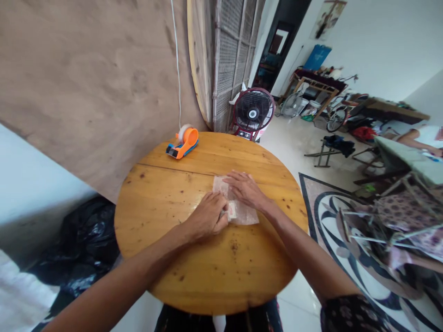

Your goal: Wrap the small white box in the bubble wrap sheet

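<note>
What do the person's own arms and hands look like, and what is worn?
The left hand and right hand are bare: no gloves, no ring or watch visible. Both forearms are uncovered. Only the right arm shows clothing: a dark sleeve with a small pale flower print.

packet (246, 215) on table (207, 276), tape dispenser (183, 144) behind it

Round table (207, 272): packet (246, 216) (clear), tape dispenser (183, 144)

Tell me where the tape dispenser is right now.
In the head view, the tape dispenser sits at the far left edge of the table, beside the brown board, beyond the left hand and right hand on the plastic packet.
</note>
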Demonstrator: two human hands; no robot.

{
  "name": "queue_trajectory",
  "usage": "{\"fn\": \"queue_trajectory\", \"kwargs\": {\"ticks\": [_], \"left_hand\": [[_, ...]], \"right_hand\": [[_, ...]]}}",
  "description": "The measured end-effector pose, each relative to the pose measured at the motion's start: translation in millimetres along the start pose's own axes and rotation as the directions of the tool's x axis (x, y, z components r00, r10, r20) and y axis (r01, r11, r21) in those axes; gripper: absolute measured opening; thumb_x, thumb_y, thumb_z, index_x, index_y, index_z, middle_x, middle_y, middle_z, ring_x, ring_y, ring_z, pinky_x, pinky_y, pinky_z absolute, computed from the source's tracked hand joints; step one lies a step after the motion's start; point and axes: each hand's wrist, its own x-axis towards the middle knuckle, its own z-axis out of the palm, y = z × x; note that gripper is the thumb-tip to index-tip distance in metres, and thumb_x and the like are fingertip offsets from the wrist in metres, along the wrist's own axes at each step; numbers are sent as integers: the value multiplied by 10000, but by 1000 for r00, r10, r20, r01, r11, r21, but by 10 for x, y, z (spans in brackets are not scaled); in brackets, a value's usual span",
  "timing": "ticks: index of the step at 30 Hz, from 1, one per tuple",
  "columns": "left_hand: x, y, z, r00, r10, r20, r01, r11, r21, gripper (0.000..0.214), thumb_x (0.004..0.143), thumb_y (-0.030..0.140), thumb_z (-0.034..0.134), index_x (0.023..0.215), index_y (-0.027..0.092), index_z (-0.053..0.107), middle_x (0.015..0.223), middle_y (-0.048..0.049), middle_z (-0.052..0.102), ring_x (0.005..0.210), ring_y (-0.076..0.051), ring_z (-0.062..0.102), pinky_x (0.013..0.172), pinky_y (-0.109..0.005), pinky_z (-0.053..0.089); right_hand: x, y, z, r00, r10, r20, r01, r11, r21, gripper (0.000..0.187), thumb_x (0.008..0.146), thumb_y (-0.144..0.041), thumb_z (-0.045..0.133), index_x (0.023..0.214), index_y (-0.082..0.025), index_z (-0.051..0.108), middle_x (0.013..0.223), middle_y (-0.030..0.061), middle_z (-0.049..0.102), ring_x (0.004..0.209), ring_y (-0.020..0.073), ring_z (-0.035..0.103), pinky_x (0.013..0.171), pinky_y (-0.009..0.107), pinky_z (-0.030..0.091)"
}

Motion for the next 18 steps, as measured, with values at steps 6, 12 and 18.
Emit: {"fn": "queue_trajectory", "kwargs": {"ticks": [6, 12, 18], "left_hand": [[3, -21, 0, 1000, -4, 5, 4, 1000, -6, 65, 777, 183, 452, 834, 191, 482, 849, -65, 552, 834, -225, 493, 803, -384, 414], [-3, -3, 8, 1000, -7, -6, 7, 1000, -12, 42, 785, 186, 443, 820, 188, 466, 857, -73, 549, 826, -225, 491, 777, -381, 407], [-6, 9, 6, 1000, -12, 9, 12, 1000, -7, 49, 793, 199, 439, 830, 182, 465, 861, -71, 537, 827, -224, 480, 778, -384, 404]], "right_hand": [[-401, -73, -345, 953, 234, -192, -194, 959, 206, 348, 905, -373, 501, 1201, -246, 634, 1422, 91, 477, 1303, 298, 447, 1064, 538, 340], [-600, -326, -269, 922, 378, -83, -342, 897, 279, 739, 828, -491, 586, 1465, -234, 314, 1395, 150, 482, 1126, 312, 580, 924, 490, 467], [-781, -492, -228, 874, 486, 21, -485, 869, 100, 674, 804, -364, 601, 1405, -148, 387, 1259, 167, 582, 1013, 298, 620, 878, 442, 462]]}}
